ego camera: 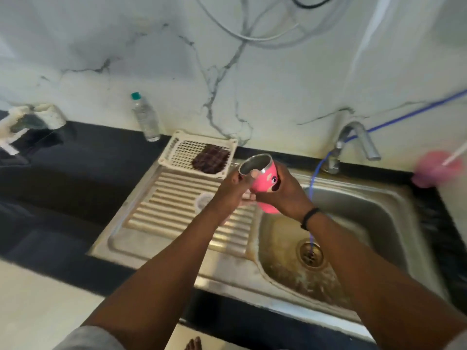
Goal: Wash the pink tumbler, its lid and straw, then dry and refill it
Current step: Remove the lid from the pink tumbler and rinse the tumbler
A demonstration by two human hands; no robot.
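Observation:
The pink tumbler point(264, 181), steel inside and without its lid, is tilted with its open mouth up and to the left, above the seam between drainboard and basin. My right hand point(283, 195) grips its pink body from the right. My left hand point(233, 190) holds it near the rim, the thumb on the rim's edge. A clear round lid point(203, 201) lies on the drainboard, partly behind my left hand. At the right edge a blurred pink object point(436, 170) with a white straw point(454, 154) sits on the counter.
The steel sink point(366, 205) has a stained basin with a drain point(310, 254). A tap point(353, 142) with a blue hose point(313, 178) stands behind it. A white rack point(174, 147) holding a dark scrubber point(211, 157) and a plastic bottle point(145, 117) stand at the back. The counter point(75, 168) is black.

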